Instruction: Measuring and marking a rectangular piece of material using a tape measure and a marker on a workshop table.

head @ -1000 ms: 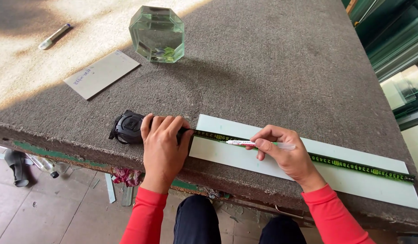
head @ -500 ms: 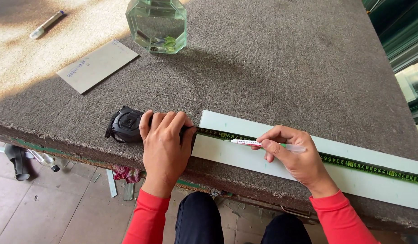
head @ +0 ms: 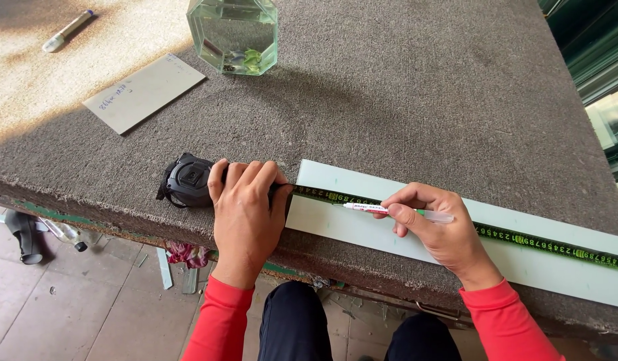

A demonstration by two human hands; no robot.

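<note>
**Pen tip at the tape, left hand pinning it flat**

Both hands are down on the long pale glass strip [head: 362, 230] at the near edge of the carpeted tabletop [head: 416, 100]. The strip's long axis runs from just right of the left hand away to the lower right, slightly slanted, and the green-and-black tape blade [head: 523, 239] lies along it, touching its upper half.

The left hand [head: 245, 204] is spread palm down, fingers flat, pressing the blade where it leaves the black tape measure case [head: 187, 179]. The case sits just beside that hand, off the strip's left end, on the bare carpet.

The right hand [head: 433, 227] is closed around a white marker pen [head: 389, 210], held nearly level, tip pointing left. The tip sits right at the blade's near edge, on or just above the strip; contact itself is too fine to call. Of the two hands, the right is the one over the strip's length; the left sits at its end.

On the far side, well apart from the hands, stands an eight-sided glass tank [head: 233, 33] with water, a bit of green plant and what may be a small fish. A small grey panel [head: 145, 92] lies flat to its left, and another marker [head: 67, 30] beyond that, in the sunlight.
</note>
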